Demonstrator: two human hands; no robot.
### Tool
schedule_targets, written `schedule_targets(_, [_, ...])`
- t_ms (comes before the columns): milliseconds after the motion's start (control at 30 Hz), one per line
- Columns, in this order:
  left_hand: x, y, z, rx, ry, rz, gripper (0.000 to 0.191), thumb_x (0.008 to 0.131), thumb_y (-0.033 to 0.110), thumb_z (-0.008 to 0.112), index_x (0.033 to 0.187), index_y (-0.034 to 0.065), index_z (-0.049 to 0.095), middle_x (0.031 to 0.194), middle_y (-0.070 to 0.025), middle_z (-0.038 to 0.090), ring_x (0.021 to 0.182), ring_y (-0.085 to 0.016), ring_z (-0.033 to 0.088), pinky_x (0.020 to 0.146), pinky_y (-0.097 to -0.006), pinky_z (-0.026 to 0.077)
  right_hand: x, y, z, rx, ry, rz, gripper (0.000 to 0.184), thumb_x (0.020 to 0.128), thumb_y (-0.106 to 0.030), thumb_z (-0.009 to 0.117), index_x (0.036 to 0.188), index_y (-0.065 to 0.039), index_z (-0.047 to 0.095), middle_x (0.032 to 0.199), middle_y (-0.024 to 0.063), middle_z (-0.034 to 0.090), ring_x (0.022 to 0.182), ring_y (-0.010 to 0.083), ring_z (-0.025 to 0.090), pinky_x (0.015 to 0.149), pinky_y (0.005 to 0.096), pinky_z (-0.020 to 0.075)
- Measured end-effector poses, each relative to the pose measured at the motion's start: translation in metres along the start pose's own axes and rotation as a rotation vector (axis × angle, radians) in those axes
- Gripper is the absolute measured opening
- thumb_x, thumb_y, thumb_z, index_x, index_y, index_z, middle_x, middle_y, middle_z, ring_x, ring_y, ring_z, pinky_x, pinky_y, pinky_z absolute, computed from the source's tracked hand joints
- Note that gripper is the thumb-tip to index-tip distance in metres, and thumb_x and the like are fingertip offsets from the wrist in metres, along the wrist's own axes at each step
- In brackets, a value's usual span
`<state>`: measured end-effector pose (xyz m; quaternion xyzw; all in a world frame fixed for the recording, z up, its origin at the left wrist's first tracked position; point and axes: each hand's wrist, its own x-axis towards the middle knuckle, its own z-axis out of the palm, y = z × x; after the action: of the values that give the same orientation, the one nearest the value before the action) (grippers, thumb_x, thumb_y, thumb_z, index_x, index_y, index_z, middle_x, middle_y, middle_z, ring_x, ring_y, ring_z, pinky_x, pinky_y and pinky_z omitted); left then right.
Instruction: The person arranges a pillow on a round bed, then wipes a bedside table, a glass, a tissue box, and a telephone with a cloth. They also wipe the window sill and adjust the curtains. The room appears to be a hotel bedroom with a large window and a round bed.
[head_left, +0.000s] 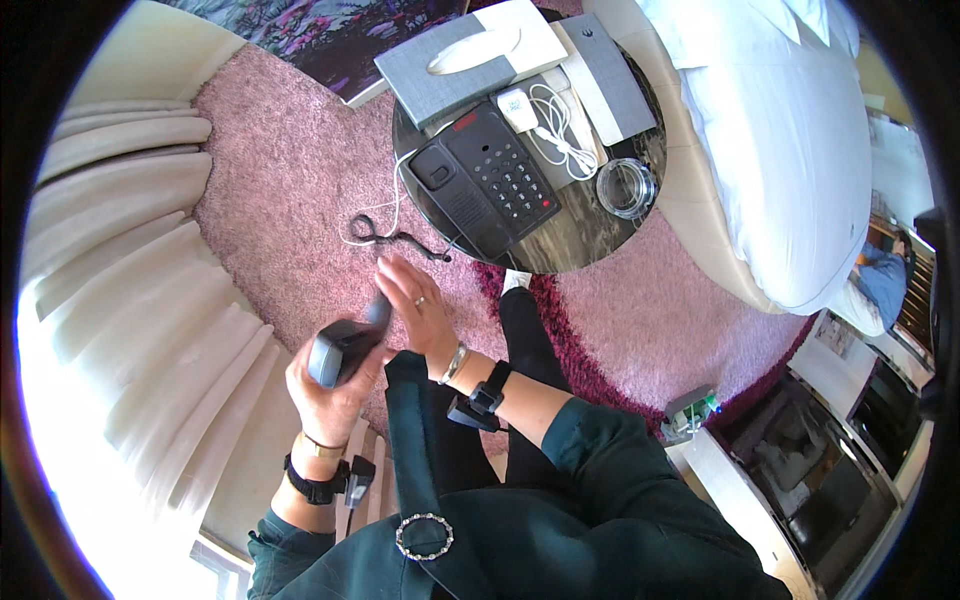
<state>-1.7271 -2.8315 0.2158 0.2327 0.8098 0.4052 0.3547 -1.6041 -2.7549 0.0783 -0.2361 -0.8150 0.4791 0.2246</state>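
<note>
My left hand (330, 390) is closed around a dark telephone handset (346, 346), held above the carpet to the left of my legs. My right hand (416, 304), a ring on one finger, is beside the far end of the handset with its fingers extended; whether it touches the handset is unclear. Beyond my hands, the black desk telephone base (487, 180) lies on a round dark marble table (577, 251), its cradle bare. A tangled black cord (405, 238) hangs off the table's near left edge.
The tabletop also carries a grey and white tissue box (450, 75), a white charger (516, 110) with coiled cable (562, 142), a grey box (607, 79) and a glass ashtray (626, 187). A bed (780, 150) stands right, curtains (142, 300) hang left. Another person (883, 281) appears far right.
</note>
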Motion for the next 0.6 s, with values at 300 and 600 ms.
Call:
schedule_targets(300, [0.064,0.002,0.063,-0.597,-0.334,-0.491,0.024,0.082,0.019,0.076,0.095,0.0027,0.065,0.077,-0.003,0.066,0.06,-0.011,0.059,0.052,-0.0229,0.045,-0.03,-0.009,-0.091,0.049,0.123,0.124,0.072,0.075,-0.017,0.081,0.135,-0.002,0.046,0.115,0.0214,0.062,0.098,0.0371,0.066,0.08,0.0402,0.0549])
schedule_targets(600, [0.157,-0.03,0.144,-0.162,-0.063,-0.249,0.055,0.081,0.043,0.078,0.103,-0.0051,0.064,0.08,-0.0086,0.066,0.068,-0.015,0.062,0.055,-0.0296,0.049,0.023,0.087,-0.092,-0.231,0.2,0.084,0.064,0.083,-0.019,0.071,0.137,-0.001,0.044,0.106,0.0214,0.06,0.093,0.0395,0.056,0.084,0.0474,0.0451])
